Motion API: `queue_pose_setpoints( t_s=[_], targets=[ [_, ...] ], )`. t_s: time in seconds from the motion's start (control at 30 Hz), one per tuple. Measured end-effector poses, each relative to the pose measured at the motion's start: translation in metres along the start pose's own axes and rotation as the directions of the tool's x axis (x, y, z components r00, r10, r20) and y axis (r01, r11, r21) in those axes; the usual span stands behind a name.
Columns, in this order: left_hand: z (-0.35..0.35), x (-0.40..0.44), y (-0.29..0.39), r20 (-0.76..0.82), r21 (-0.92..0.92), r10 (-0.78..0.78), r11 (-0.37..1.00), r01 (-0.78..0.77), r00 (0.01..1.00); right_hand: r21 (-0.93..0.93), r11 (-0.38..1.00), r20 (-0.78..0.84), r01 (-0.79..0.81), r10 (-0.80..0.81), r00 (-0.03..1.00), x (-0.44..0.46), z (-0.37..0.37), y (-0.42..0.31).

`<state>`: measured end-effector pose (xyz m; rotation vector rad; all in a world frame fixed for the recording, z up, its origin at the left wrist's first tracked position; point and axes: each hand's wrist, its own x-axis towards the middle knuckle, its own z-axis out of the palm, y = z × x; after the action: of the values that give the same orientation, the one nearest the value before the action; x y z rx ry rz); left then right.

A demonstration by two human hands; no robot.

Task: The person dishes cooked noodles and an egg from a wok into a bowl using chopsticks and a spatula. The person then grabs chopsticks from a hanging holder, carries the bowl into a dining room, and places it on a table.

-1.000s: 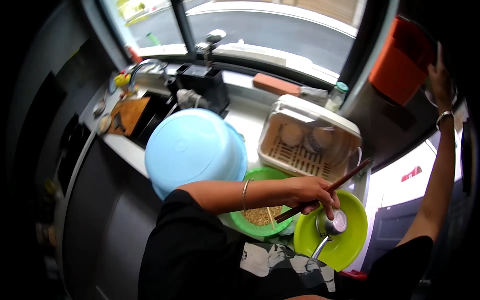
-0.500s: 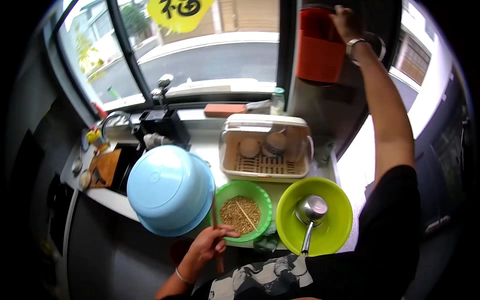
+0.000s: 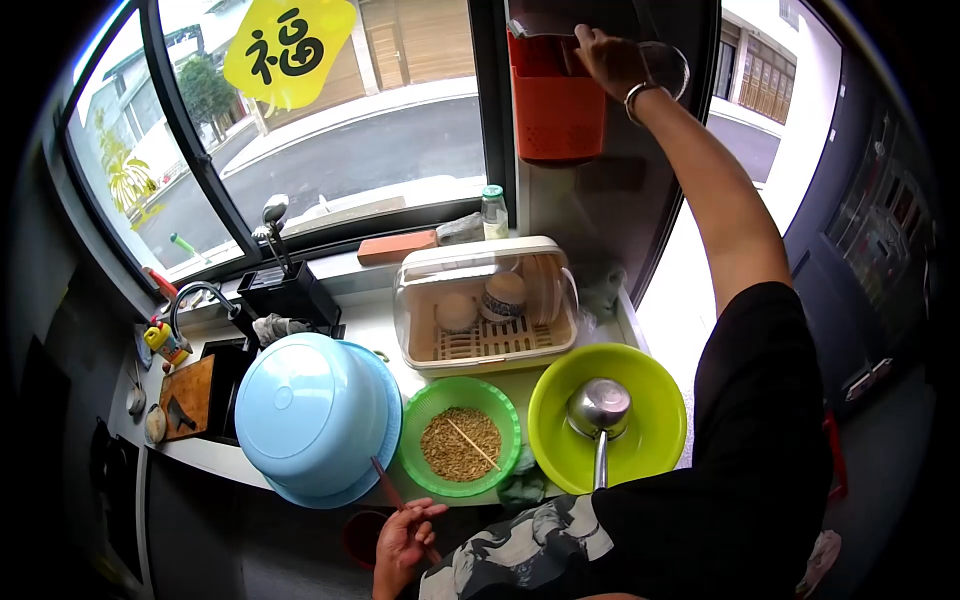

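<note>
- Here, beside the counter, your left hand (image 3: 405,535) closes lightly around reddish-brown chopsticks (image 3: 388,482), some fingers extended, the upper tips slanting up in front of the blue basin (image 3: 318,415).
- Overhead, your right hand (image 3: 610,62) reaches the orange holder (image 3: 560,110) on the dark panel beside the window, fingers at the clear lid (image 3: 540,32); whether they pinch its edge, you cannot tell from this view.
- The chopsticks should prove light and stiff, perhaps slick if wet, and apt to roll; they are best taken just above the middle, between thumb and first fingers.
- The lid looks thin, light and a little flexible, likely brittle if twisted; its front edge offers the surest hold.
- Slender and straight, the chopsticks show a dark, even finish, lying so close that one or two is hard to tell.
- The holder is bright orange, boxy and open-topped, its lower front perforated; the glossy lid is see-through and tilted above it.
- Below, the green basket (image 3: 512,430) of grain sits beside the yellow-green bowl (image 3: 660,440).
</note>
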<state>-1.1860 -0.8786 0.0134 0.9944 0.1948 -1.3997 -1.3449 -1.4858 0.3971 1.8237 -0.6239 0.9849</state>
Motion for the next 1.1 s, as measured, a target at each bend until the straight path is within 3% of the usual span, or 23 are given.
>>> queue_pose_setpoints(
  t_s=[0.13, 0.17, 0.27, 0.33, 0.4, 0.5, 0.57, 0.63, 0.73, 0.83, 0.93, 0.97, 1.1],
  targets=[
    [0.021, 0.003, 0.011, 0.024, 0.066, 0.022, 0.998, -0.023, 0.999, 0.089, 0.995, -0.043, -0.053, 0.057, 0.997, -0.004, -0.009, -0.007],
    [0.027, 0.002, 0.013, 0.031, 0.084, 0.031, 0.996, -0.034, 0.999, 0.042, 0.995, 0.035, -0.086, 0.084, 0.996, 0.009, -0.012, -0.005],
    [0.038, 0.001, 0.017, 0.039, 0.082, 0.013, 0.997, -0.016, 0.999, 0.273, 0.822, -0.093, -0.500, 0.540, 0.837, 0.039, -0.033, -0.016],
    [0.037, 0.003, 0.017, 0.065, 0.068, 0.022, 0.997, -0.027, 0.998, 0.431, 0.869, -0.245, -0.243, 0.372, 0.895, 0.030, -0.021, -0.008],
    [0.021, 0.009, 0.014, 0.103, 0.062, 0.019, 0.998, -0.025, 0.994, 0.180, 0.974, -0.169, 0.135, -0.105, 0.980, 0.002, -0.029, -0.022],
    [0.005, 0.007, 0.014, 0.084, 0.040, 0.025, 0.999, -0.029, 0.996, 0.387, 0.916, 0.021, 0.103, -0.120, 0.993, -0.021, -0.002, -0.029],
    [0.017, -0.005, 0.017, -0.017, 0.019, 0.041, 0.999, -0.041, 0.999, 0.606, 0.776, 0.177, -0.174, 0.081, 0.981, -0.018, 0.023, -0.022],
    [0.026, -0.017, 0.017, -0.048, -0.013, 0.063, 0.998, -0.064, 0.997, 0.702, 0.504, 0.422, -0.503, 0.275, 0.864, -0.011, 0.058, -0.009],
    [0.026, -0.019, 0.018, -0.039, -0.062, 0.073, 0.995, -0.075, 0.997, 0.816, 0.043, 0.534, -0.577, 0.328, 0.779, -0.015, 0.044, -0.019],
    [0.028, -0.017, 0.017, -0.037, -0.037, 0.063, 0.997, -0.064, 0.997, 0.864, -0.259, 0.491, -0.432, 0.241, 0.837, -0.012, 0.009, -0.030],
    [0.028, -0.016, 0.017, -0.005, 0.049, 0.026, 0.998, -0.026, 1.000, 0.661, -0.558, 0.717, -0.502, 0.271, 0.643, 0.002, 0.011, -0.017],
    [0.032, -0.018, 0.017, 0.037, 0.076, 0.008, 0.997, -0.011, 0.999, 0.668, -0.509, 0.717, -0.542, 0.249, 0.651, 0.006, 0.010, -0.010],
    [0.046, -0.020, 0.016, 0.102, 0.145, -0.022, 0.989, 0.007, 0.994, 0.513, -0.518, 0.858, -0.685, 0.297, 0.418, 0.020, 0.017, -0.007]
  ],
)
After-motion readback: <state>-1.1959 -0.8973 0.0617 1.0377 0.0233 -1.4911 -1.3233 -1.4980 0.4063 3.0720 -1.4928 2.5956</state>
